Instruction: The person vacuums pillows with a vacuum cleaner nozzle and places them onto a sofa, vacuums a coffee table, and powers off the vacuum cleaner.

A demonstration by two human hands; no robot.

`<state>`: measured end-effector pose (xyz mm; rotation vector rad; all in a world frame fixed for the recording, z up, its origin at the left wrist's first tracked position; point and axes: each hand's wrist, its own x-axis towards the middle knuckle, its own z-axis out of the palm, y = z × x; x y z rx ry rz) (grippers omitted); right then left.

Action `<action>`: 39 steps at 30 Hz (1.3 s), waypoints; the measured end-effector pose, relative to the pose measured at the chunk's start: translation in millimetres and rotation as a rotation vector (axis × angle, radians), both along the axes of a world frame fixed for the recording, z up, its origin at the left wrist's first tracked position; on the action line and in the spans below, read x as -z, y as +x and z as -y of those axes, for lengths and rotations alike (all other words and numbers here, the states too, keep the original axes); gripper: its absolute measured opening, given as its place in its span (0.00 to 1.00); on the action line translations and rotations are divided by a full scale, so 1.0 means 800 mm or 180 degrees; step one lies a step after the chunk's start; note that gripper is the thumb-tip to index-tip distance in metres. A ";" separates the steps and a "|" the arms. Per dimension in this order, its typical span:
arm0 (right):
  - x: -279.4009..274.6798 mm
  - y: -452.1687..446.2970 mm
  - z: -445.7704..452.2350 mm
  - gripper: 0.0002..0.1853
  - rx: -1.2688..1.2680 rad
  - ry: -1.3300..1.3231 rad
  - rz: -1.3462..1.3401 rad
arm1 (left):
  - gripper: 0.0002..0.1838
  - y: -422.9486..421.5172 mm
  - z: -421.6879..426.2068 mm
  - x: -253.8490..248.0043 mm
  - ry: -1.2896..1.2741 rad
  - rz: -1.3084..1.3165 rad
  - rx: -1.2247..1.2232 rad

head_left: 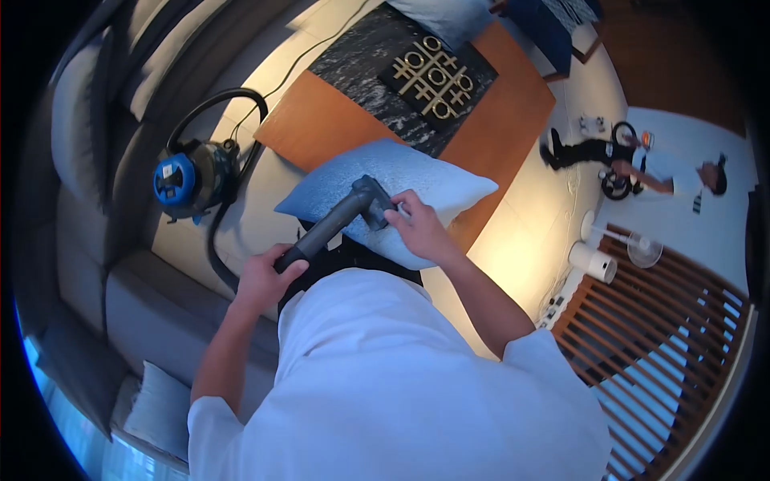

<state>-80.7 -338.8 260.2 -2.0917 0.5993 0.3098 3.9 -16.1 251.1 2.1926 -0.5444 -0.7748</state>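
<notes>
My left hand point(269, 278) is wrapped around the dark grey tube of a vacuum cleaner wand point(325, 228). At the wand's far end, the upholstery nozzle point(375, 207) lies against a light blue-grey cushion point(445, 186). My right hand point(421, 231) is closed at the nozzle's right edge, thumb and fingers seeming to grip it; its fingertips partly hide the contact. The cushion is in front of my body, overlapping the near edge of the wooden table point(337, 112) in view.
A blue and black canister vacuum point(180, 183) with a curved hose point(212, 100) stands left, beside a grey sofa point(160, 309). A tic-tac-toe board point(437, 78) lies on the table. At right are another person point(674, 172), a small fan point(642, 248), a white cylinder point(592, 262) and a slatted wooden screen point(642, 321).
</notes>
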 end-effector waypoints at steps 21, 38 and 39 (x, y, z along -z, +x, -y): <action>0.088 -0.046 0.069 0.17 0.3435 0.0172 -0.0759 | 0.27 0.025 -0.004 0.007 0.0670 -0.0885 0.0215; -0.317 0.136 0.098 0.16 -0.0083 -0.0377 0.1237 | 0.35 0.046 -0.005 -0.140 -0.2298 -0.0137 -0.1286; -0.335 0.138 0.091 0.14 -0.0110 -0.0340 0.1151 | 0.34 0.042 0.029 -0.158 -0.2329 0.0010 -0.1036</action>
